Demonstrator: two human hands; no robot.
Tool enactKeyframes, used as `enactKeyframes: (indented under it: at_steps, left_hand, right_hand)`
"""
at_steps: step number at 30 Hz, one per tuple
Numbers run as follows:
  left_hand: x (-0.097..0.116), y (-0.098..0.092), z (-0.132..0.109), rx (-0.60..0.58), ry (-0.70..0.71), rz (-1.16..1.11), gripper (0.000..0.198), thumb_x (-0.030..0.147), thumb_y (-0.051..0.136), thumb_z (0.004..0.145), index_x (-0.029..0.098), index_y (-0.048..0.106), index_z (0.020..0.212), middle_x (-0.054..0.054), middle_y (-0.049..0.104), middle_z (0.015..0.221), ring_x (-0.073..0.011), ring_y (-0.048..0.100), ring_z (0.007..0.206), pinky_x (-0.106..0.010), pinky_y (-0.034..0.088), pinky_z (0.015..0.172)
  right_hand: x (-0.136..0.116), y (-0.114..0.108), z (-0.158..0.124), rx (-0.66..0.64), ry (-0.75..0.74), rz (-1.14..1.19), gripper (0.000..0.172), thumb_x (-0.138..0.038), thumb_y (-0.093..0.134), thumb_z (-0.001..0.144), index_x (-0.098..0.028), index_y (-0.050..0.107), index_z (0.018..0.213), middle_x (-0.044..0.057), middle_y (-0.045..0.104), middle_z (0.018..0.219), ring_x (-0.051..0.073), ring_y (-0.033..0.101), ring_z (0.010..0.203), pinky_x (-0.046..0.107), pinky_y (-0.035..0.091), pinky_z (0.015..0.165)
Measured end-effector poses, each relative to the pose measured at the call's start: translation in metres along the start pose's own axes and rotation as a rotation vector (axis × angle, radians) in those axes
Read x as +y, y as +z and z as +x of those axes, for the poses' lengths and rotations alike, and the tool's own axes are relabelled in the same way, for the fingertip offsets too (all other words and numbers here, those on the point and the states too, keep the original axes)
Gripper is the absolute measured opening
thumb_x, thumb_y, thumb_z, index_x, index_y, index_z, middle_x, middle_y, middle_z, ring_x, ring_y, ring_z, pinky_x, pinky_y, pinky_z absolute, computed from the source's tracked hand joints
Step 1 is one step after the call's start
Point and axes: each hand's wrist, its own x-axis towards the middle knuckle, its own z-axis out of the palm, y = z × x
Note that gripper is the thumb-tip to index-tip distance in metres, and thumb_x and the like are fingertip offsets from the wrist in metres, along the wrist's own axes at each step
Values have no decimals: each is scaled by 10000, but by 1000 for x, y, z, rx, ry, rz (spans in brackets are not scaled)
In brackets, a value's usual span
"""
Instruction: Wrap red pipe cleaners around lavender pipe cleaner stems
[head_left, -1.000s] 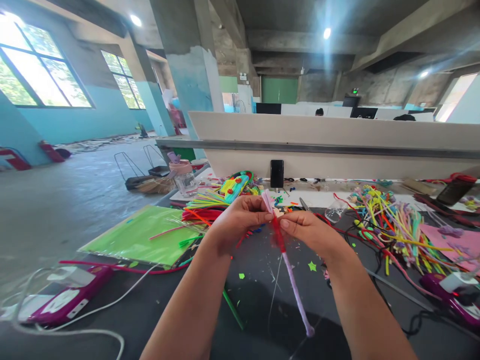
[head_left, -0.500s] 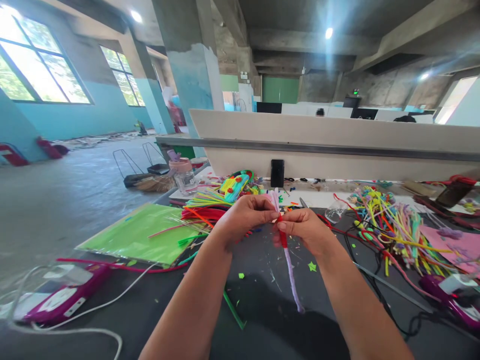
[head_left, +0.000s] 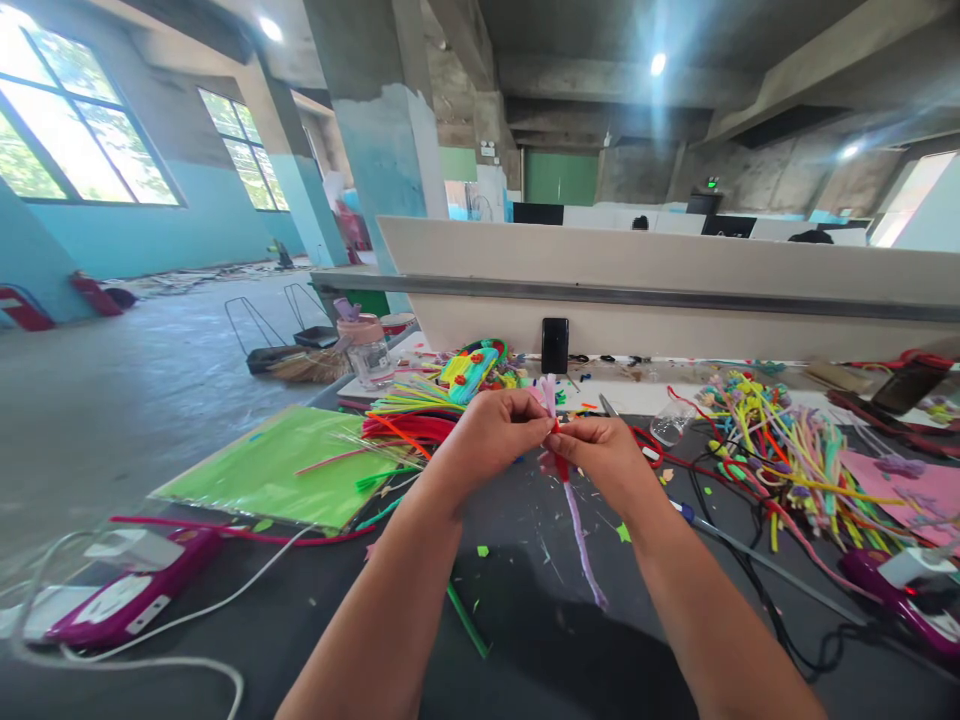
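Note:
Over the dark table, a lilac pipe cleaner [head_left: 581, 545] hangs down from my fingers, its upper end poking out above them. Red pipe cleaner [head_left: 561, 467] is wrapped around its middle. My left hand [head_left: 499, 435] pinches the piece at the top of the red part, thumb against index finger. Just to the right, my right hand [head_left: 596, 448] is closed on the same piece, fingertips touching those of the left. The fingers partly hide the red wrap. A bundle of red and green pipe cleaners [head_left: 409, 425] lies behind my left wrist.
A green sheet in clear plastic [head_left: 277, 470] lies left. Purple power strips [head_left: 120, 590] sit at both sides. A heap of colourful pipe cleaners [head_left: 787, 440] is at right, near black cords. A black phone [head_left: 555, 345] leans on the white partition; red-handled scissors [head_left: 649, 445] lie behind my right hand.
Both hands have shifted slightly, with the right fingers now closer to the left and higher on the red wrap. The lilac tail has risen a little.

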Motion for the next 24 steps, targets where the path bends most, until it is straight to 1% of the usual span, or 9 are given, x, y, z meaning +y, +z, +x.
enactKeyframes:
  at_steps: [4,7,9,13,15,16,18,21,24]
  left_hand:
    - [7,3,-7,70,25,60,161,267,608,709,131,617,625,4,578,582,-91,494,539,-196,367,496]
    - [13,1,-13,49,-5,-53,195,307,627,721,134,597,635,1,586,573,-93,510,520,-200,392,491]
    - [16,-2,-16,-23,-31,-188,211,318,639,727,136,578,641,-1,587,570,-97,527,506,-211,417,493]
    - [17,-5,-20,-224,-62,-477,215,331,630,749,141,543,697,-5,590,558,-125,556,460,-250,452,467]
    - [15,-5,-19,-267,-73,-533,214,327,629,752,142,530,709,8,572,536,-119,541,427,-237,432,430]
    - [14,-4,-18,-265,-78,-526,217,323,636,746,140,526,702,15,561,527,-108,529,421,-220,414,419]
    - [11,-4,-14,-217,-78,-465,229,315,657,728,131,529,679,23,544,526,-78,500,429,-182,371,413]
    - [8,-3,-8,-141,-68,-327,232,318,664,714,120,556,658,33,518,527,-44,429,436,-158,307,410]
    - [3,-2,-3,-109,-60,-218,229,332,649,716,123,572,662,45,485,511,-36,368,428,-165,262,404]
  right_hand:
    - [-6,3,-6,7,-37,-51,269,-412,661,700,-146,696,677,26,651,587,127,558,529,254,420,539]
    - [-13,2,-14,-32,-74,-43,268,-400,641,740,-145,702,683,31,661,622,129,578,582,256,437,588]
    - [-16,0,-18,-121,-89,30,262,-394,637,757,-146,703,704,31,670,655,131,602,622,256,455,623]
    - [-15,-6,-20,-388,-26,334,311,-438,610,783,-143,692,832,44,687,711,154,653,666,300,513,664]
    - [-11,-8,-16,-473,12,435,325,-428,628,773,-126,684,879,61,697,722,170,671,675,323,531,671]
    - [-8,-9,-14,-495,27,455,322,-410,650,759,-116,682,888,68,701,719,175,676,668,325,536,668]
    - [-4,-10,-10,-481,60,452,288,-364,694,724,-105,681,849,69,703,686,174,678,623,306,539,627]
    - [-1,-12,-6,-355,56,372,230,-329,730,677,-112,661,705,45,686,603,149,649,519,238,496,504]
    - [-3,-13,-5,-224,5,233,205,-322,725,666,-128,659,673,21,663,552,121,604,462,203,427,433]
